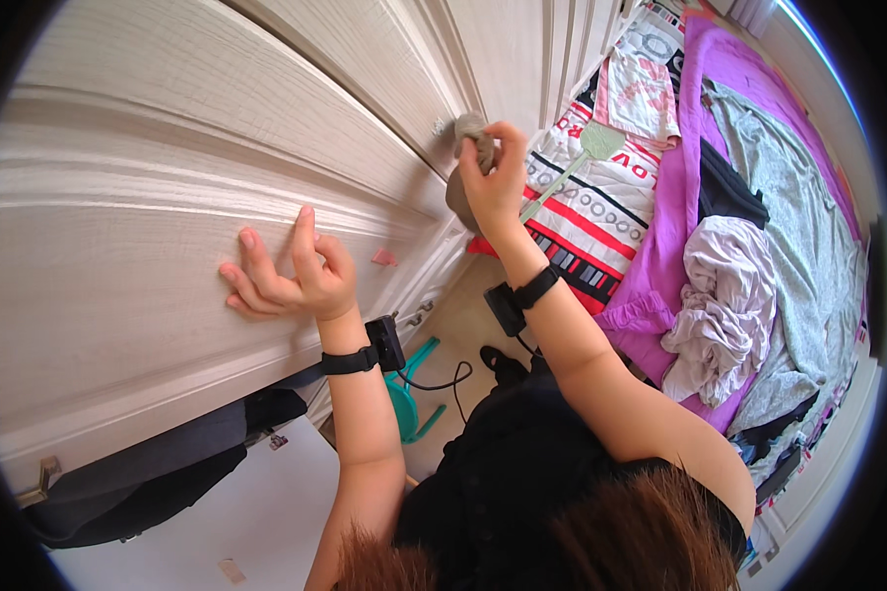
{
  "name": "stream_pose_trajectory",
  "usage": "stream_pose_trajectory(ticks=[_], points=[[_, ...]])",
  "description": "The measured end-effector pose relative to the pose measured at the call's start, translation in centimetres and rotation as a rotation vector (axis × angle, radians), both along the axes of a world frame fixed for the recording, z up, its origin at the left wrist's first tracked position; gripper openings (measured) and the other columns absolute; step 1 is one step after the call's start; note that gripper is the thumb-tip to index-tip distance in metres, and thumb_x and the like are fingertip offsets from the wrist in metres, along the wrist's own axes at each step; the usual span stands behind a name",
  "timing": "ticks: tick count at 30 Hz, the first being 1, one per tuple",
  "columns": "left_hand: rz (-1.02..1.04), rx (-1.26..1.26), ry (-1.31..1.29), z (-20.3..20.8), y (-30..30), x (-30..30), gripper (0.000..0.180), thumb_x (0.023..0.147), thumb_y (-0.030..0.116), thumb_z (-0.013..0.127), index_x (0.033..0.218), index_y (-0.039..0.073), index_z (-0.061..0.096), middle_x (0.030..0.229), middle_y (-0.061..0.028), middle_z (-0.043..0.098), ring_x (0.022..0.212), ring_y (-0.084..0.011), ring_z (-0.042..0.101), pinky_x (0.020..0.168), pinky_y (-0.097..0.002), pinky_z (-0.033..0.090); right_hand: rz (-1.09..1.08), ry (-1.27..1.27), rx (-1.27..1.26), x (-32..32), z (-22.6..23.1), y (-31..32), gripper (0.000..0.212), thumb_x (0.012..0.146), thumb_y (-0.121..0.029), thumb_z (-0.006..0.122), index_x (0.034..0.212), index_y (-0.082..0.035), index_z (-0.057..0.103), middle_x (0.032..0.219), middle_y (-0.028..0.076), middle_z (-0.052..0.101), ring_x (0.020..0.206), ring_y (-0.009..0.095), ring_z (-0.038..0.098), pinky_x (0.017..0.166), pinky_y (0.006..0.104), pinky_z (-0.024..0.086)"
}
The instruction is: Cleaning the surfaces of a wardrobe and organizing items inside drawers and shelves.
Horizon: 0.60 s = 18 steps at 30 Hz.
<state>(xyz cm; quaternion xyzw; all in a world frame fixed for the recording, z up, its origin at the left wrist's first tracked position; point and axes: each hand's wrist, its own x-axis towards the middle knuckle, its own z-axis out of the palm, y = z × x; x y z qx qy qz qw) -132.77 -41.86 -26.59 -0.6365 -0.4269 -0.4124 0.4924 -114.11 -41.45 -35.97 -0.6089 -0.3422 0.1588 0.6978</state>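
My right hand [495, 177] pinches a bunched greyish-brown cloth [460, 202] between thumb and fingers. Part of the cloth bulges above the fingertips, and the rest hangs down beside the hand. It is close to the pale wood-grain wardrobe door [148, 256], where two panels meet; whether it touches the wood is hard to tell. Farther left, my left hand [310, 276] is raised in front of that door with its fingers apart and loosely bent, holding nothing. Its fingertips are at or very near the door's face. Both wrists wear black straps with small boxes.
On the right, a bed bears a purple sheet [705, 98], a green fly swatter [601, 141], a crumpled pale lilac cloth [724, 295] and a grey cloth [798, 197]. Below are a teal plastic item [404, 404] on the floor and dark clothes [158, 483] beside a white surface.
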Motion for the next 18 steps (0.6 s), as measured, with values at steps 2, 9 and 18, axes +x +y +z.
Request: stream_pose_trajectory(ticks=[2,9,18], points=[[0.004,-0.006,-0.010,0.0,0.0,0.3,0.023,0.076,0.012,0.055,0.081,0.030,0.068,0.134,-0.0059,0.046,0.135,-0.0338,0.029,0.113,-0.0452,0.010,-0.045,0.203,0.376,-0.1,2.1,0.2,0.025,0.080,0.001,0.065,0.101,-0.003,0.051,0.086,0.010,0.062,0.073,0.016,0.060,0.063,0.0284,0.047],[0.060,-0.076,0.022,0.1,-0.5,-0.3,0.021,0.081,0.014,0.055,0.082,0.027,0.070,0.132,-0.0095,0.046,0.134,-0.0360,0.030,0.112,-0.0486,0.011,0.010,-0.802,0.485,-0.6,10.0,6.4,0.052,0.078,-0.037,0.063,0.122,-0.011,0.054,0.132,0.013,0.049,0.120,0.038,0.037,0.103,0.0545,0.027],[-0.032,-0.011,0.062,0.5,-0.4,0.5,0.020,0.081,0.010,0.053,0.079,0.022,0.069,0.135,-0.0125,0.042,0.135,-0.0361,0.026,0.111,-0.0499,0.011,-0.379,0.225,-0.020,9.4,-11.3,14.0,0.061,0.097,-0.024,0.039,0.141,0.011,0.017,0.151,0.027,0.010,0.142,0.036,0.007,0.116,0.0384,0.006]])
